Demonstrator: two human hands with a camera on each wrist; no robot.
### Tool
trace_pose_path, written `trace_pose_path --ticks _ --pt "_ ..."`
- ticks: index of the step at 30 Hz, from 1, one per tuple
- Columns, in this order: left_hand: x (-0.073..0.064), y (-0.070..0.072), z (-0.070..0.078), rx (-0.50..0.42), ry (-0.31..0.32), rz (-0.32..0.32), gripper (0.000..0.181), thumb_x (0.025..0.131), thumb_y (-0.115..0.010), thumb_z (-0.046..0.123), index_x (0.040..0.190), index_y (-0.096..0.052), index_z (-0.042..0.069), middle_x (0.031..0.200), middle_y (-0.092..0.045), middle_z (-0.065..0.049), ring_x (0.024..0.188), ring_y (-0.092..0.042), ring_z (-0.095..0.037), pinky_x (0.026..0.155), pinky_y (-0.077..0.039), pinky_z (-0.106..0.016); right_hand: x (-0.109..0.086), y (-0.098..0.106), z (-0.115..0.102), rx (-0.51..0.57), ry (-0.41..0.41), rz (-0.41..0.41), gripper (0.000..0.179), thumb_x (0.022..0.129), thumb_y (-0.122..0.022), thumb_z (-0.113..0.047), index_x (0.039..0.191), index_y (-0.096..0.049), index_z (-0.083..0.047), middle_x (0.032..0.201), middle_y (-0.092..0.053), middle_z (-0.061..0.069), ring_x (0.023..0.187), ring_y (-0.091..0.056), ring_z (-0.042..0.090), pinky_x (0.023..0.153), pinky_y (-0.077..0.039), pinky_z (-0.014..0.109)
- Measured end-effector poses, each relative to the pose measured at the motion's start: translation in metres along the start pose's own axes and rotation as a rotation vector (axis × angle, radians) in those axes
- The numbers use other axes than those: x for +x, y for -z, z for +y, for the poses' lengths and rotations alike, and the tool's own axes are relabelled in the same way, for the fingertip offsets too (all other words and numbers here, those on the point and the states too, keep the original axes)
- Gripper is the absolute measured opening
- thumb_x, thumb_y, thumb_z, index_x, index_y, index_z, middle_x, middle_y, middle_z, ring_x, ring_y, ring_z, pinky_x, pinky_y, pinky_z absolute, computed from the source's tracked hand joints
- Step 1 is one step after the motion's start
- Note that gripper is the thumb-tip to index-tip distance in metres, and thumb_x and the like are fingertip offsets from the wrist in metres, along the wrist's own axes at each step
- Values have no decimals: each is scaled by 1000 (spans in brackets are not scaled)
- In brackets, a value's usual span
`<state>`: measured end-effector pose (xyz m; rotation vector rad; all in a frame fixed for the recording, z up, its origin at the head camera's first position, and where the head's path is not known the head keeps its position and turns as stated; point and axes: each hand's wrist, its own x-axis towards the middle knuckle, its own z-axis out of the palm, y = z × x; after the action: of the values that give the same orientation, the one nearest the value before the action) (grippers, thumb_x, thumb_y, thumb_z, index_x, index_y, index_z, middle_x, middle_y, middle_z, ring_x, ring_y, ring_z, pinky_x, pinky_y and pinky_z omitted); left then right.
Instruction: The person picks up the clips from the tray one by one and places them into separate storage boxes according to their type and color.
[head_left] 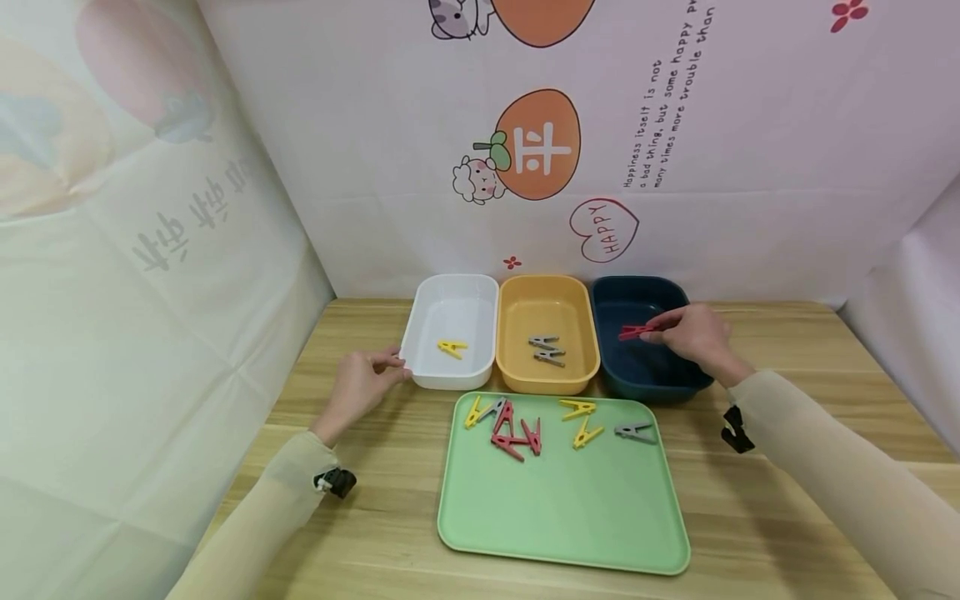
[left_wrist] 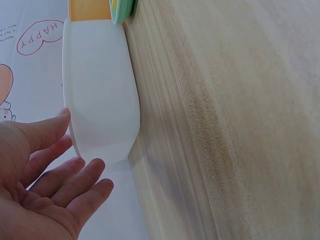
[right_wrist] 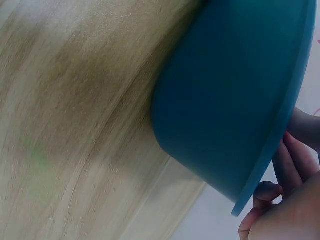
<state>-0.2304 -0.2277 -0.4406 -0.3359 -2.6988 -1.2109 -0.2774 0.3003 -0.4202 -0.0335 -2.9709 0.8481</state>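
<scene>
Over the dark blue bin (head_left: 656, 385), my right hand (head_left: 693, 333) pinches a red clothespin (head_left: 632, 332) between thumb and fingers. In the right wrist view, the bin's wall (right_wrist: 215, 110) hides the clothespin and part of the hand (right_wrist: 290, 200). My left hand (head_left: 360, 383) is at the left side of the white bin (head_left: 450, 382), thumb and fingertips right at its rim, fingers relaxed. The left wrist view shows this hand (left_wrist: 55, 185) beside the bin's outer wall (left_wrist: 100, 85). One yellow clothespin (head_left: 452, 347) lies inside the white bin.
Between these bins stands a yellow bin (head_left: 547, 387) with two grey clothespins (head_left: 546, 350). In front, a green tray (head_left: 562, 500) bears several red, yellow and grey clothespins (head_left: 532, 436) along its far part. A printed cloth (head_left: 420, 167) hangs behind the wooden table (head_left: 375, 517).
</scene>
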Motion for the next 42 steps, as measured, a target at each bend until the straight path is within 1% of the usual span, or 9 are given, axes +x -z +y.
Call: trace_pose_path --ticks 4,8,13,17,19,24,32,39,42 --pt "0 0 1 1 -1 -3 21 91 -85 11 102 -80 -5 132 -68 -23 121 -67 -42 96 -57 -53 0 -1 -1 -16 -11 -4 30 93 -83 -31 106 -82 -5 107 -75 21 98 -56 39 77 -29 50" --pt "0 0 2 3 1 -5 21 91 -85 11 103 -80 -6 132 -68 -23 120 -67 -42 96 -57 -53 0 -1 -1 -21 -12 -12 33 94 -82 -31 111 -81 -3 114 -75 23 107 -57 43 81 -30 55" --pt "2 -1 2 10 1 -5 20 91 -84 10 103 -80 -6 132 -68 -22 120 -67 -42 96 -57 -54 0 2 2 20 -5 -16 34 98 -79 -28 118 -78 0 121 -72 25 116 -55 46 86 -30 59" --pt "2 -1 2 3 -3 -3 19 91 -84 8 102 -79 -7 131 -68 -23 121 -66 -43 96 -57 -55 -5 7 3 69 14 -9 34 99 -77 -27 118 -77 1 119 -72 26 115 -56 46 92 -33 61" --pt "2 0 2 2 -9 -2 19 91 -84 8 101 -79 -7 131 -68 -24 121 -66 -43 96 -57 -54 -10 9 2 89 24 -9 33 99 -77 -26 117 -77 2 116 -73 25 110 -59 44 92 -39 57" --pt "0 0 3 0 -11 1 20 90 -85 7 102 -79 -8 130 -68 -25 120 -67 -43 95 -57 -54 -24 14 -2 121 63 0 30 99 -77 -22 114 -77 4 105 -75 22 97 -62 37 78 -51 43" --pt "1 -1 3 5 -2 2 21 90 -85 9 102 -79 -8 131 -68 -25 120 -67 -43 95 -58 -54 -54 16 -13 125 131 52 27 96 -82 -25 109 -80 -1 96 -77 12 93 -63 31 69 -50 35" --pt "0 -1 2 -12 -10 -3 21 90 -85 7 103 -79 -9 130 -68 -25 118 -68 -42 94 -58 -53 -82 20 -22 172 192 73 24 95 -83 -24 105 -81 -3 90 -75 9 61 -51 21 47 -39 31" --pt "0 -1 2 -12 -16 1 21 90 -85 6 102 -78 -9 130 -68 -26 117 -69 -42 94 -58 -53 -91 18 -25 168 201 73 23 94 -83 -24 104 -81 -4 75 -68 6 54 -46 19 45 -36 31"
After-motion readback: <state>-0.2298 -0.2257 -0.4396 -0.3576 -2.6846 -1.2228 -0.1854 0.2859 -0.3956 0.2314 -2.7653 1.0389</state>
